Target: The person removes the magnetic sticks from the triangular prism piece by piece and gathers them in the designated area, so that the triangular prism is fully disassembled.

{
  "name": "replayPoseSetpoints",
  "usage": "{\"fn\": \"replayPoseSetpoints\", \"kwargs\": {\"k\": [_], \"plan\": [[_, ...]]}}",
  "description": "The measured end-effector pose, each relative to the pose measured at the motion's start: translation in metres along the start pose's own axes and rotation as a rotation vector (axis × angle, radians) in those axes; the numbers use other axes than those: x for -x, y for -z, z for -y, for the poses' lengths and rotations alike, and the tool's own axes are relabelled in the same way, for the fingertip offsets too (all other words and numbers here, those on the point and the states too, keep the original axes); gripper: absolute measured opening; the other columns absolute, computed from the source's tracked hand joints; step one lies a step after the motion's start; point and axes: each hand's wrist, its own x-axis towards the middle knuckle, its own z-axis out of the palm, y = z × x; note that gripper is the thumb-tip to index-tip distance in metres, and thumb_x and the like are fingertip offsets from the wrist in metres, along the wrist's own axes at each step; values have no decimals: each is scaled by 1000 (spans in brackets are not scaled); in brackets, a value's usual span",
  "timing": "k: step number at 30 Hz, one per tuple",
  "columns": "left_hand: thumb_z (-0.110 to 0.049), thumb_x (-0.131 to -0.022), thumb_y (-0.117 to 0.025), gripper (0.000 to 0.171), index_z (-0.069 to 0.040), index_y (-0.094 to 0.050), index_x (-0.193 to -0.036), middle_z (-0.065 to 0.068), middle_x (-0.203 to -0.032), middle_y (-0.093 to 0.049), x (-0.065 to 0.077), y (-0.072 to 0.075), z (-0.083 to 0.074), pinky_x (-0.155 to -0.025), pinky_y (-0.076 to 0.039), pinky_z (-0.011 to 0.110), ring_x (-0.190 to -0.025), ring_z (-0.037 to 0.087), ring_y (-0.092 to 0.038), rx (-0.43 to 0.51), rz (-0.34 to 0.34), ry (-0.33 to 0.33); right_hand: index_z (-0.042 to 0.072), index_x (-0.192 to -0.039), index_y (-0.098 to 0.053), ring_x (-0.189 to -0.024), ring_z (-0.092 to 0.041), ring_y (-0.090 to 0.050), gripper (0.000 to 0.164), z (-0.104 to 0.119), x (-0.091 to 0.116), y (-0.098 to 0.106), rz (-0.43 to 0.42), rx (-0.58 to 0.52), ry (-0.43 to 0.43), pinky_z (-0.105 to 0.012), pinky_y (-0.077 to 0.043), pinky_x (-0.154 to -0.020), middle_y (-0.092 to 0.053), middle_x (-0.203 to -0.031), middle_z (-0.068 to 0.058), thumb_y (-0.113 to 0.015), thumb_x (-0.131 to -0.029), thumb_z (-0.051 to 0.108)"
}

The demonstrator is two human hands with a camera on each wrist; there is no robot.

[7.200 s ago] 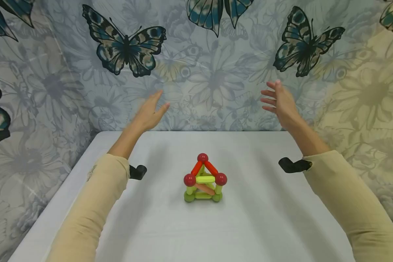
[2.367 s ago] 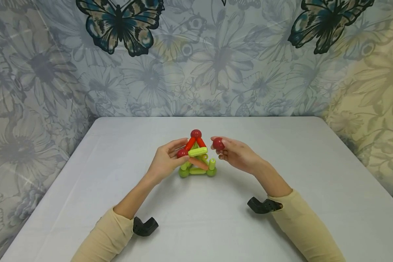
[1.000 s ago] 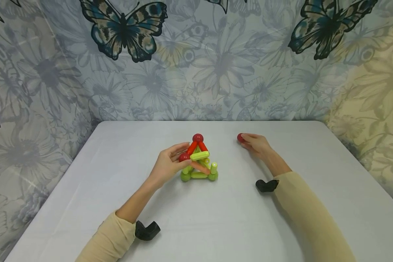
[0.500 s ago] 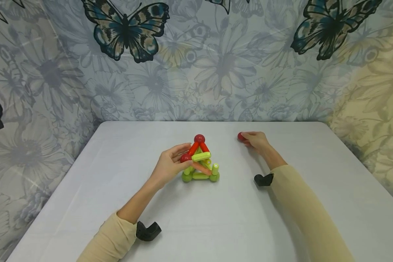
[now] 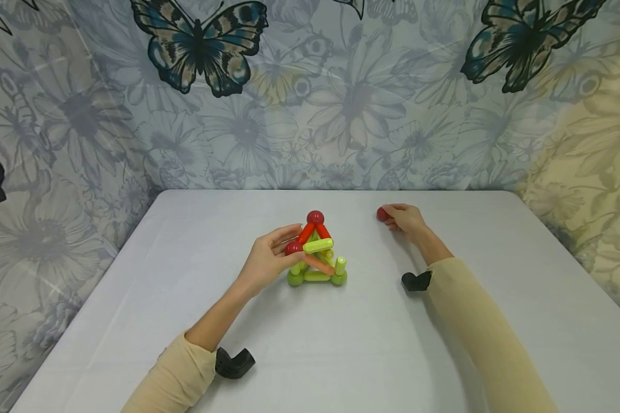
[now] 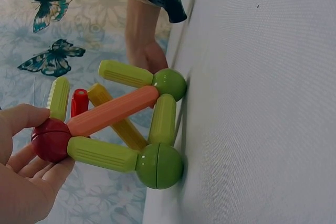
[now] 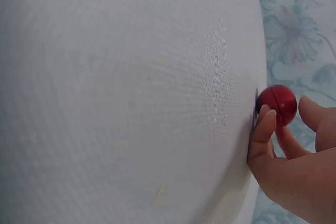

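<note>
A magnetic stick-and-ball structure (image 5: 317, 276) with red and green balls stands on the white table. My left hand (image 5: 268, 255) pinches its left red ball (image 6: 51, 140) between thumb and fingers. From that ball run a lime-green rod (image 5: 318, 246), an orange rod (image 6: 115, 111) and a lower green rod. Bare ends show on an upright green rod (image 5: 340, 265) and a red rod (image 6: 80, 100). My right hand (image 5: 405, 218) is at a loose red ball (image 7: 278, 104) near the table's far edge. Its fingertips touch the ball's lower side, while the upper digit stands slightly off it.
The white-covered table (image 5: 351, 344) ends at a wall (image 5: 341, 115) printed with flowers and butterflies. A black wrist mount (image 5: 235, 363) sits at the left cuff, and a second black mount (image 5: 416, 281) at the right one.
My left hand has come to the structure and gripped its red ball. My right hand has taken the right red ball off, carried it right and back to the table, and loosened on it.
</note>
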Motion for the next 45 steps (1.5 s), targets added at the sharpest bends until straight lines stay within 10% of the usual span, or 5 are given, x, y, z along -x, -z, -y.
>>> {"fn": "replayPoseSetpoints", "kwargs": {"k": [20,31,45], "plan": [[1,-85,-70,55,-1,-50,-136,13,-136,-52,-1,2,2,-93,-46,27,-121,25,-52,-7,-2,3,-4,-148,-24,-69,-3,-55,62,0,3,7,11,-51,-19,-14,-50,-65,-46,-109,-10,-42,-102,34],[1,-85,-70,55,-2,-50,-136,13,-136,-51,-1,1,0,-93,-46,28,-121,26,-52,-11,3,6,3,-151,-20,-89,-13,-49,67,12,22,20,-61,-335,-78,-15,-48,-67,-38,-124,-12,-44,-100,40],[2,-85,-69,55,-1,-50,-136,14,-136,-51,-1,1,0,-93,-46,28,-122,26,-51,9,9,3,4,-139,-33,-95,-18,-59,56,9,55,21,254,-698,-78,-29,-51,-87,-53,-110,-9,-52,-96,36]]}}
